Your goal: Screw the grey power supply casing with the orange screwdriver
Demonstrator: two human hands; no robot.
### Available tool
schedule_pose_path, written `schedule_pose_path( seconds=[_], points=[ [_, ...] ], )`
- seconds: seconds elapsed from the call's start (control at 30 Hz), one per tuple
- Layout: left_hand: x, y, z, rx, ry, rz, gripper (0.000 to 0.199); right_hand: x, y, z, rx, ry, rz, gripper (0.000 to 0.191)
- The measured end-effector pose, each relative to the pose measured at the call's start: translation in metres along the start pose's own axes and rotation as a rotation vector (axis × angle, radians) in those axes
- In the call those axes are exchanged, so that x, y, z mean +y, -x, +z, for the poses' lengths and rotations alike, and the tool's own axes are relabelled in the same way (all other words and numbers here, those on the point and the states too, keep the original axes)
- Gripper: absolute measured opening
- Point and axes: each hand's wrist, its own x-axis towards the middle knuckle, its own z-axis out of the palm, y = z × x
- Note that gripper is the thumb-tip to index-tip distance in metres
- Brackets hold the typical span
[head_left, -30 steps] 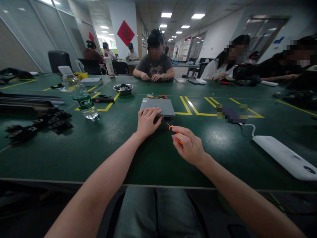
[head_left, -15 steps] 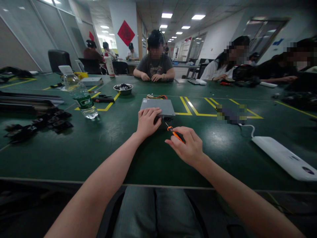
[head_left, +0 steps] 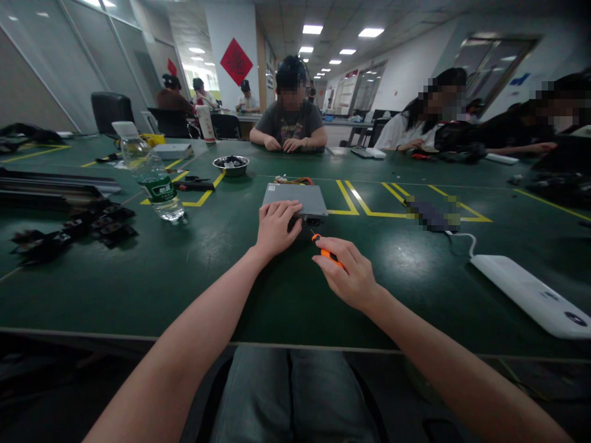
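Over the last second the right hand (head_left: 346, 269) has changed its hold on the screwdriver (head_left: 329, 256): more of the black-and-orange handle shows between thumb and fingers, which suggests turning or regripping. The thin shaft points at the near side of the power supply unit (head_left: 302, 194); contact cannot be told. The left hand (head_left: 277, 227) stays clasped on its near left part, fingers on top. The unit, a flat grey metal box, lies mid-worktop (head_left: 281, 301), coloured cables (head_left: 298, 181) at its far side; the green surface is smooth and glossy.
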Motion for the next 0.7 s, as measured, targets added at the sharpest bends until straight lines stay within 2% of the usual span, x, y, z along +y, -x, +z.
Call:
schedule_pose_path(
  seconds=[0.1,0.2,0.3,0.37,0.47,0.6,0.7],
  points=[
    [0.0004,0.0001,-0.0005,-0.004,-0.001,-0.004,0.027,-0.0004,0.0014,0.001,0.031,-0.047,0.05,0.031],
    [0.0003,0.0001,-0.0008,-0.002,-0.002,-0.003,0.027,-0.0002,0.0017,0.0011,-0.006,-0.019,0.159,0.025],
    [-0.0005,-0.0001,-0.0005,0.002,-0.002,0.005,0.027,0.0005,0.0022,0.0008,-0.03,0.019,0.132,0.02],
    [-0.001,-0.0003,-0.0003,0.007,-0.003,0.013,0.027,0.0008,0.0032,0.0014,0.004,-0.002,0.104,0.025],
    [-0.001,-0.0005,-0.0001,0.009,-0.005,0.011,0.027,0.0009,0.0041,0.0027,0.042,-0.037,0.138,0.031],
    [-0.0008,-0.0001,-0.0002,0.014,-0.003,0.012,0.028,0.0006,0.0022,0.0022,0.005,0.004,0.149,0.023],
    [-0.0011,0.0001,-0.0001,0.019,-0.003,0.016,0.027,-0.0001,0.0014,0.0018,0.026,0.023,0.145,0.025]
  ],
)
